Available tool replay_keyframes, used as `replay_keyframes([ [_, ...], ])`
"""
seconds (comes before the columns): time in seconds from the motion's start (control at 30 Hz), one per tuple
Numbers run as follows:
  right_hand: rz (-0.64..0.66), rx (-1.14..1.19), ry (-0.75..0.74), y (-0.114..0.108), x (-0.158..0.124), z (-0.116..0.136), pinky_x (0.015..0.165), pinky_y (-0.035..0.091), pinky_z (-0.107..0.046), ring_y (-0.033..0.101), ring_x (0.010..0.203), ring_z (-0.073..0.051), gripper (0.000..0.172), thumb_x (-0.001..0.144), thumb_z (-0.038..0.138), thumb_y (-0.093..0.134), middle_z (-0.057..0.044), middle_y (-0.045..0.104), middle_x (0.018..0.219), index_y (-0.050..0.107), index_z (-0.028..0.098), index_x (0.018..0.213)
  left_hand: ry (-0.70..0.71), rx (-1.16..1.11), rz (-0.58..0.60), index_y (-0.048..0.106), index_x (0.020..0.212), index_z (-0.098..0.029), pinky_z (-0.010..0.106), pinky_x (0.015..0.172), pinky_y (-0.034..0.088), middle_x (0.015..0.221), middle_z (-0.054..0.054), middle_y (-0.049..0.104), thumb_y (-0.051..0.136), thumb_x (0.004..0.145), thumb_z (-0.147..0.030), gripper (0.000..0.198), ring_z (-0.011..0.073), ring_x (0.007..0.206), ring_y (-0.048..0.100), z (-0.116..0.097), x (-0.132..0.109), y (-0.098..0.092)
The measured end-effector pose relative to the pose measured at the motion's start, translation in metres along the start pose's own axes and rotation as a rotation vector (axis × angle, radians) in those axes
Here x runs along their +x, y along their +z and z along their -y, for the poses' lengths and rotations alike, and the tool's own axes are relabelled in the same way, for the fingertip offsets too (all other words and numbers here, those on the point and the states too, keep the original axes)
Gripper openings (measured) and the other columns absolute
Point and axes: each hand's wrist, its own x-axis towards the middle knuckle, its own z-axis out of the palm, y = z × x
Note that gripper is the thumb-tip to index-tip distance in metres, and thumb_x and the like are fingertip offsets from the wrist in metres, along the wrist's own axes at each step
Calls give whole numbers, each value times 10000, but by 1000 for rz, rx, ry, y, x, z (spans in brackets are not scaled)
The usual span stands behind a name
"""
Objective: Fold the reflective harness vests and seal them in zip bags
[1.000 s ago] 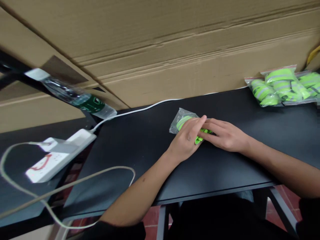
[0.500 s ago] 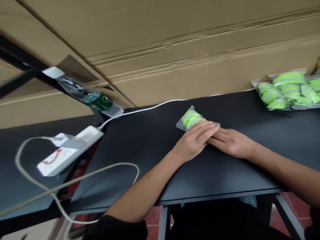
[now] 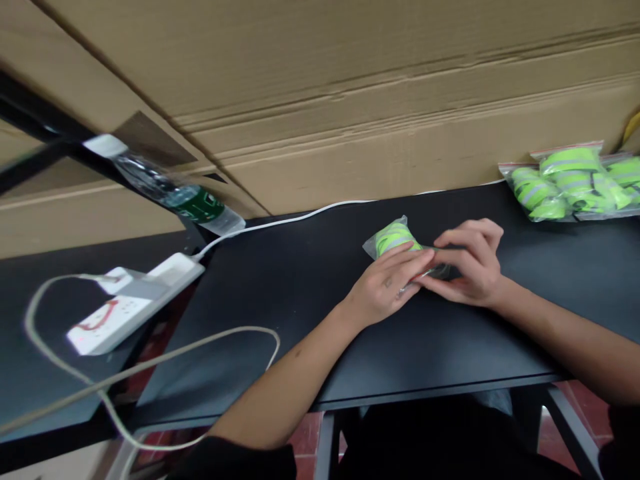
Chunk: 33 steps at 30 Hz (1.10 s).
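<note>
Small clear bag (image 3: pixel 395 237) of rolled neon-green reflective bands sits mid-table (image 3: pixel 300 280), between both hands. Right hand (image 3: pixel 470 267) pinches the bag's mouth. Left hand (image 3: pixel 385 288) lies fingers-out on it; cannot tell if it grips. Likely light, soft, slick film, best taken by the flat mouth strip. Bare tabletop around; filled bags (image 3: pixel 570 181) well apart, far right.

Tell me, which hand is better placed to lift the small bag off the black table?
Probably the right hand: its fingers curl around the clear end of the small bag and pinch it in a grip. The left hand only lays stretched fingers on the bag, with no grip visible.
</note>
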Motion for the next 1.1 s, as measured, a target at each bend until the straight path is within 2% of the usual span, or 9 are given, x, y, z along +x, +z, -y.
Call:
replay_keyframes([
  [0.13,256,355,439,3,9,-4,891,512,-443,663,1025,-272,492,756,432,821,-93,693,1125,609,237,1156,-61,4,-42,356,1522,-220,447,1120,504,1284,104,693,694,910,-149,703,226,1238,643,5,-1,1],
  [0.27,428,645,741,13,10,-7,750,528,-327,683,831,-187,217,820,310,728,-39,731,963,674,209,1004,-25,-15,6,367,1512,-216,445,1104,522,1314,124,669,678,912,-104,685,232,1288,606,5,0,4],
  [0.4,336,520,694,21,7,-8,678,482,-285,630,746,-155,38,771,196,682,-19,686,842,653,199,796,2,-22,57,381,1502,-220,458,1095,532,1342,127,647,608,938,-53,631,231,1318,580,4,2,8],
  [0.57,242,406,570,22,9,-7,622,425,-280,543,662,-134,160,802,228,679,-5,603,722,582,199,678,-80,76,-108,460,1443,-226,467,1096,521,1312,97,671,669,915,-135,575,227,1255,628,5,6,8],
  [0.7,233,596,809,8,16,-11,564,450,-283,550,607,-132,285,739,404,820,-1,627,679,630,198,687,-236,24,-180,582,1330,-181,470,1064,522,1241,132,711,856,750,-357,665,277,1177,671,2,11,-3],
  [0.8,214,865,947,-11,24,-13,514,507,-295,602,592,-148,384,703,528,835,-28,690,770,672,198,817,-464,-176,-247,723,1065,-178,353,886,597,1044,89,776,801,804,-354,325,220,949,743,-9,22,-13],
  [0.87,119,1012,886,-23,31,-11,528,543,-314,646,644,-169,460,751,620,767,-65,722,908,679,206,931,-644,-259,-403,753,928,-180,288,750,598,913,56,783,756,843,-353,193,179,806,737,-20,32,-19],
  [0.93,58,1048,781,-32,35,-6,586,568,-320,673,723,-183,439,793,596,748,-75,726,975,680,223,1014,-784,-366,-502,767,876,-180,256,673,579,865,43,774,760,831,-377,202,165,752,718,-30,41,-22],
  [1.1,214,946,722,-29,32,-3,701,553,-268,664,860,-154,123,864,305,752,-53,702,987,708,216,937,-1149,-691,-441,776,917,-153,248,633,554,839,56,770,784,794,-442,314,165,709,701,-34,38,-12],
])
